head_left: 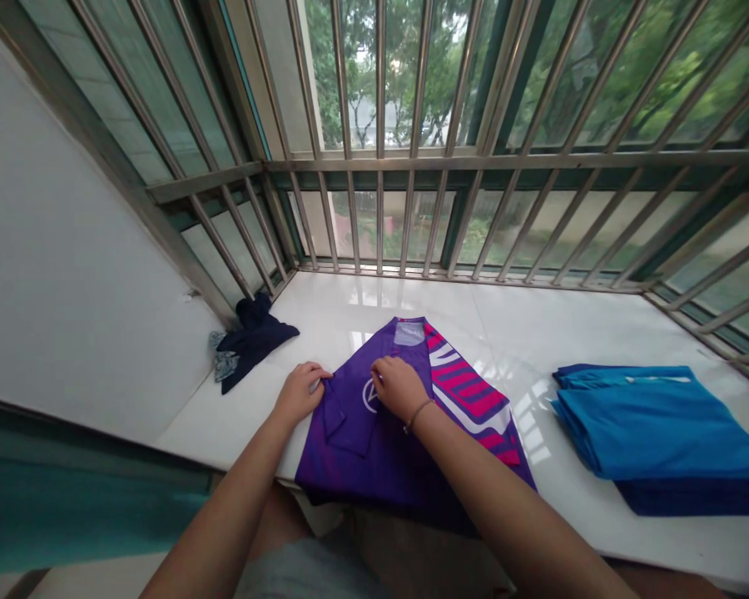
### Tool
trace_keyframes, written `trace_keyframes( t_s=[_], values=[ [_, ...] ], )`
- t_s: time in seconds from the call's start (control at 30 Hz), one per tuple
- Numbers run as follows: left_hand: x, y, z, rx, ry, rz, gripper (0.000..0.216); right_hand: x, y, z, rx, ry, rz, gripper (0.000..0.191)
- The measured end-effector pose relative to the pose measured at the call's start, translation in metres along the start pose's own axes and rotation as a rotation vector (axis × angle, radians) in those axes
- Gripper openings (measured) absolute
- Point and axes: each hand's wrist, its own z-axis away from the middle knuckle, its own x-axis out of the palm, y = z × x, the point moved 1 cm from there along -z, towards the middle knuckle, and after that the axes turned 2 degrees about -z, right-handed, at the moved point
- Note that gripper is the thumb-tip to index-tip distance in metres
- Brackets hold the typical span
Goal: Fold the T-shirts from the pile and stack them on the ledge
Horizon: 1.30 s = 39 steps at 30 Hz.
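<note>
Have a purple shirt (393, 474) spread on a white ledge (537, 324), directly in front, with collar end toward the barred window (380, 216) and lower end running over the near edge. Note a white circular emblem (368, 398) on the purple part and a pink-and-white striped section (474, 378) along the right side. See pale lining inside the collar and a folded flap of cloth at the left side.

Have the left hand (300, 394) at the shirt's left edge, with thumb and fingers nearly together and fingertips touching the folded part. Cannot tell whether pinching cloth or only resting on it.

Have the right hand (400, 387) over the shirt's upper middle, partly covering the emblem, with fingers curled in. Cannot tell whether gripping fabric. Note a thin bracelet (415, 416) on the right wrist.

Find a dark garment (259, 341) crumpled at left, near the wall (81, 225), apart from the shirt. Find a blue garment (662, 428) folded at right atop a dark blue garment (692, 497), well apart from the right hand.
</note>
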Motion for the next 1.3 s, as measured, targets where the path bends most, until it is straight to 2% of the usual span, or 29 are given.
trace_keyframes(
  t_s=[0.23, 0.33, 0.53, 0.77, 0.93, 1.07, 1.13, 1.2, 1.3],
  values=[
    [-0.001, 0.002, -0.003, -0.023, 0.002, -0.001, 0.031, -0.012, 0.06, -0.081, 0.279, 0.099, -0.01, 0.035],
    [-0.002, 0.002, -0.004, -0.025, -0.001, 0.022, 0.031, -0.012, 0.077, -0.11, 0.359, 0.095, -0.043, 0.042],
    [-0.003, 0.003, -0.004, -0.033, 0.013, 0.085, 0.028, 0.0, 0.092, -0.151, 0.362, 0.047, -0.13, 0.037],
    [-0.007, 0.008, -0.006, -0.059, -0.008, 0.101, 0.025, 0.013, 0.095, -0.171, 0.326, 0.075, -0.167, 0.031],
    [-0.01, 0.01, -0.006, -0.069, -0.019, 0.113, 0.025, 0.007, 0.088, -0.172, 0.297, 0.073, -0.141, 0.028],
    [-0.011, 0.01, -0.006, -0.076, -0.011, 0.108, 0.027, -0.007, 0.064, -0.159, 0.268, 0.1, -0.09, 0.032],
    [-0.01, 0.01, -0.007, -0.067, 0.0, 0.102, 0.029, -0.008, 0.04, -0.136, 0.212, 0.094, -0.075, 0.031],
    [-0.01, 0.01, -0.007, -0.056, 0.01, 0.097, 0.028, 0.0, 0.009, -0.1, 0.127, 0.043, -0.066, 0.031],
    [-0.011, 0.01, -0.007, -0.056, 0.009, 0.088, 0.027, 0.021, -0.039, -0.037, -0.028, -0.069, 0.004, 0.053]
  ],
)
